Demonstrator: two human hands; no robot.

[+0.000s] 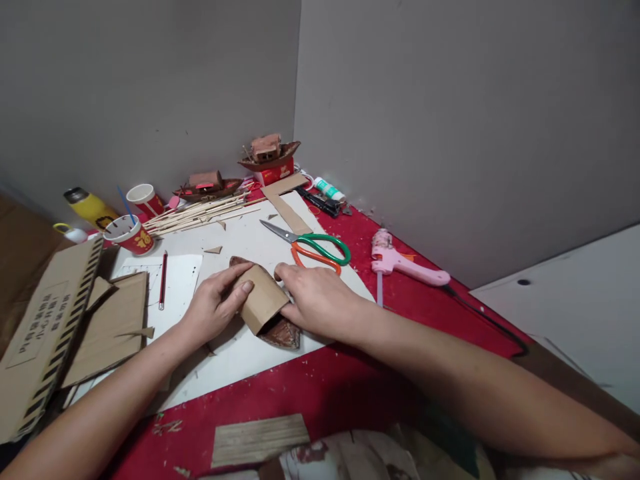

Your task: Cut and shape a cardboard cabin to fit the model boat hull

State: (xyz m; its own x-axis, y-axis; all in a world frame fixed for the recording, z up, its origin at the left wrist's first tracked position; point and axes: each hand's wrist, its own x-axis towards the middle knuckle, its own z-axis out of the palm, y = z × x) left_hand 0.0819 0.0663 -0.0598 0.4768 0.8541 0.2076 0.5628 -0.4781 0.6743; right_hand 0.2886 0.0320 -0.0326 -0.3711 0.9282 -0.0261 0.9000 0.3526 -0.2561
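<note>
A bent piece of cardboard (261, 298) arches over a small brown model boat hull (285, 335) on the white sheet. My left hand (216, 300) grips the cardboard's left side, thumb on top and fingers along its far edge. On the other side, my right hand (313, 293) presses the cardboard's right edge against the hull, its fingertips partly hidden. Just beyond the right hand lie scissors (305, 241) with one green and one orange handle, blades apart.
A pink glue gun (407, 263) with a black cord lies to the right. Flat cardboard (113, 327) and a pencil (163, 280) are at left. Behind stand paper cups (131, 237), thin wooden sticks (200, 212) and two finished model boats (270, 152). Grey walls close off the back.
</note>
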